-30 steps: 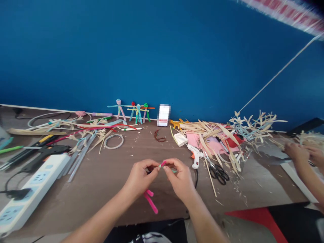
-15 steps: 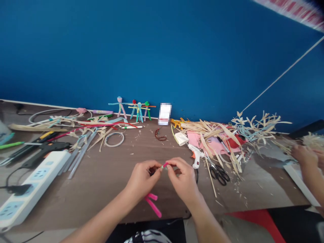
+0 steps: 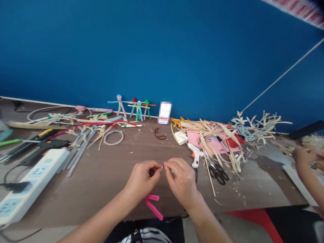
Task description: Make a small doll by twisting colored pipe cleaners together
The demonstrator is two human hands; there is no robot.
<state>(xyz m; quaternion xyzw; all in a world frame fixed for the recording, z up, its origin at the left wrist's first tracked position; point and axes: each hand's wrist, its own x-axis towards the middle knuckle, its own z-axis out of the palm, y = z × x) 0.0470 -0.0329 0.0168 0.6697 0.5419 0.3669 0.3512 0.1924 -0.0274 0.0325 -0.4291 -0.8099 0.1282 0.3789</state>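
Centrally: one pink pipe cleaner [image 3: 154, 210], its two bright ends projecting below the left hand [image 3: 143, 178], above the near edge of the tabletop [image 3: 106, 182]. A small pink-and-green tip [image 3: 162, 166] lay between the two hands; whether it joined the pink ends was hidden by the palm. Left fingers: pinched together on the tip from one side. Right hand [image 3: 181, 180]: fingers likewise pinched, meeting the same tip from the other side.

Beyond the right hand: one white hot-glue gun [image 3: 195, 153] with orange trigger; beside it, black-handled scissors [image 3: 219, 173]. Behind these: pale dried-leaf strips [image 3: 199, 127], heaped over pink fabric [image 3: 193, 139].

Beyond both hands: one dark red beaded bracelet [image 3: 160, 136], curled open; four pipe-cleaner figures [image 3: 139, 110], upright near the blue wall [image 3: 162, 50].

Left side: one translucent ring [image 3: 113, 144], lying flat; several clear glue sticks [image 3: 83, 150]; one black glue gun [image 3: 50, 145]; one white power strip [image 3: 37, 179], a black plug [image 3: 20, 186] inserted.

Far right: a co-worker's hands [image 3: 302, 157], details blurred.
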